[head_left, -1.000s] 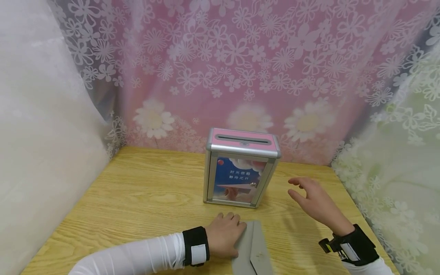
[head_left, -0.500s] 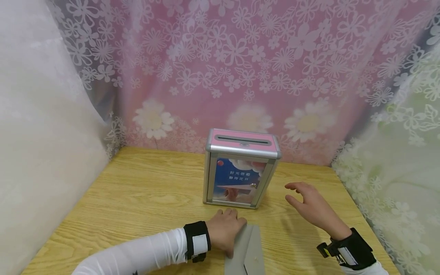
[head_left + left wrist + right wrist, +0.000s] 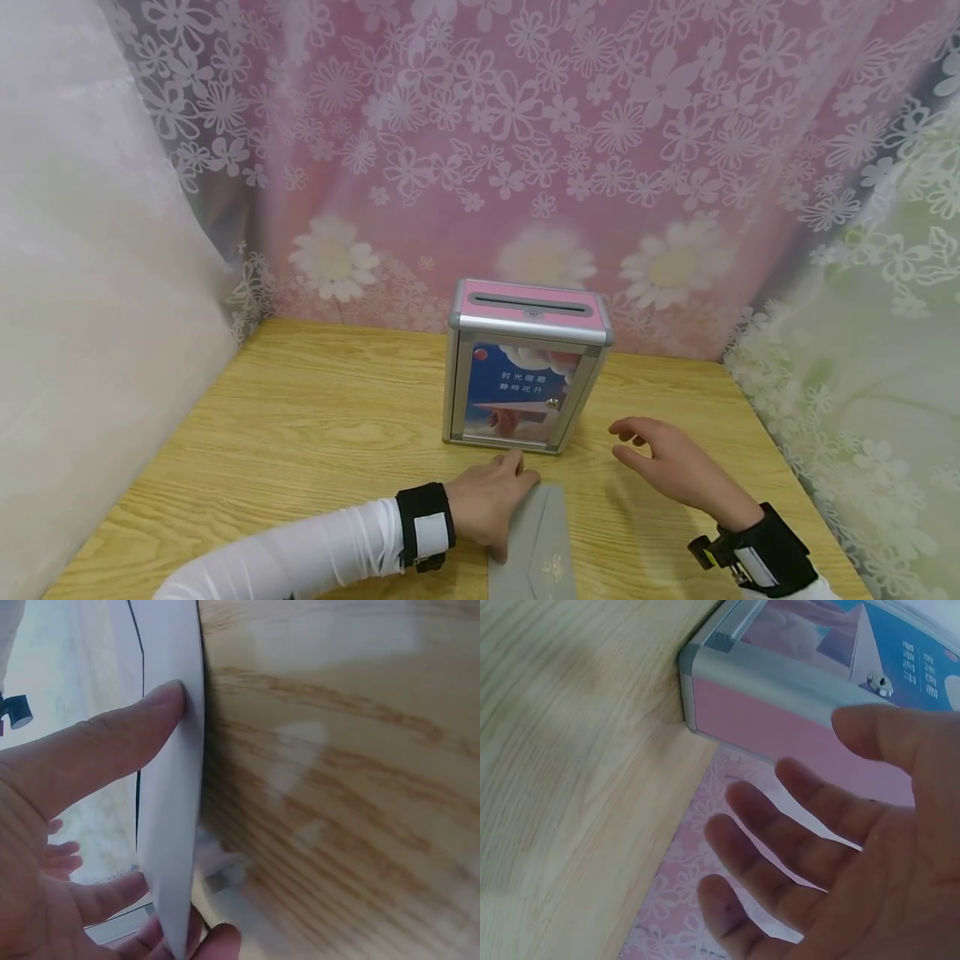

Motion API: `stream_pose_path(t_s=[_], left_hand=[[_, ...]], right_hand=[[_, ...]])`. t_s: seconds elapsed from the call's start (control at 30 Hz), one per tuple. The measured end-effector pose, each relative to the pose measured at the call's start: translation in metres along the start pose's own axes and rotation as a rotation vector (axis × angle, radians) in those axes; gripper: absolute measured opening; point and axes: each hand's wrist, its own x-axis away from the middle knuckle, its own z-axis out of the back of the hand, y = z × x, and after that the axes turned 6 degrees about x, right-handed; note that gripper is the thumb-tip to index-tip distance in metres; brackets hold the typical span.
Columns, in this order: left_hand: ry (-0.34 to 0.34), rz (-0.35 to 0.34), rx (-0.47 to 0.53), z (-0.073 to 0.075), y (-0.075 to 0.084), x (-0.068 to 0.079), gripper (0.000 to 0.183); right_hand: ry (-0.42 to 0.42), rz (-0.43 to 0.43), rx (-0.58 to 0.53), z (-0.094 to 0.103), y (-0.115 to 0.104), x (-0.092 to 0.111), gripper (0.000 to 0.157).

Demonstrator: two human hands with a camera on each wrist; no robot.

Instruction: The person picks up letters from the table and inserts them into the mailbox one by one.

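My left hand (image 3: 482, 504) grips the upper left edge of a grey envelope (image 3: 534, 546) with a pointed flap and small gold marking. In the left wrist view the thumb (image 3: 112, 750) lies on the envelope's face (image 3: 169, 787), while fingers reach behind its edge; that edge stands raised off the wood. Just beyond is a silver-framed letter box (image 3: 528, 367), pink on top with a slot, its front door bearing a picture and a lock. To the right of the box my right hand (image 3: 671, 462) hovers with nothing in it, fingers spread and loosely bent.
Everything is on a wood-grain table (image 3: 322, 417). A pink flowered curtain (image 3: 487, 150) hangs behind the box. Pale sheeting (image 3: 97, 250) hangs along the left side, and greenish flowered sheeting (image 3: 877, 375) along the right.
The envelope has shifted slightly left, and its gold marking shows more clearly. My right hand has come a little left and nearer to me. The box stays put.
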Motion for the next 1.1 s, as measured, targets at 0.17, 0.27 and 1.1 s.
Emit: stream_pose_path(t_s=[0.17, 0.27, 1.1], left_hand=[[0.054, -0.043, -0.059, 0.006, 0.002, 0.002, 0.095], [0.1, -0.065, -0.064, 0.012, 0.004, 0.003, 0.085], [0.466, -0.247, -0.059, 0.083, 0.023, 0.026, 0.075]], right_hand=[[-0.087, -0.005, -0.027, -0.007, -0.003, 0.0, 0.034], [-0.128, -0.005, -0.052, -0.009, -0.006, 0.0, 0.036], [-0.289, 0.229, -0.447, -0.01, -0.041, 0.007, 0.033]])
